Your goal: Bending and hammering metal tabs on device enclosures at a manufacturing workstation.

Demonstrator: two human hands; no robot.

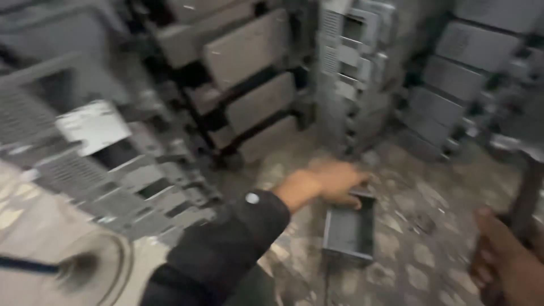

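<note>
1. Tray first: the small grey metal tray (350, 231) lies on the speckled stone floor (419, 266), open side up, roughly in the middle between the stacks. You have it by its far rim only.
2. Your left hand (331, 182) curls over that far edge, fingers closed on the rim. A one-edge hold lets a shallow tray tip, so in my judgement you would do better to slide the fingers further under before taking its weight.
3. Your right hand (498, 260) is wrapped round a dark upright handle (524, 198) at the right edge; what the handle belongs to is out of view.
4. Contents: the tray looks empty, though motion blur hides small bits.
5. Around you, stacks of similar grey metal trays (249, 85) stand against the back, with more piled at the left (124, 187) and right (453, 85). Whether they hold anything cannot be told.
6. A round pale vessel (96, 266) sits at the lower left.
</note>
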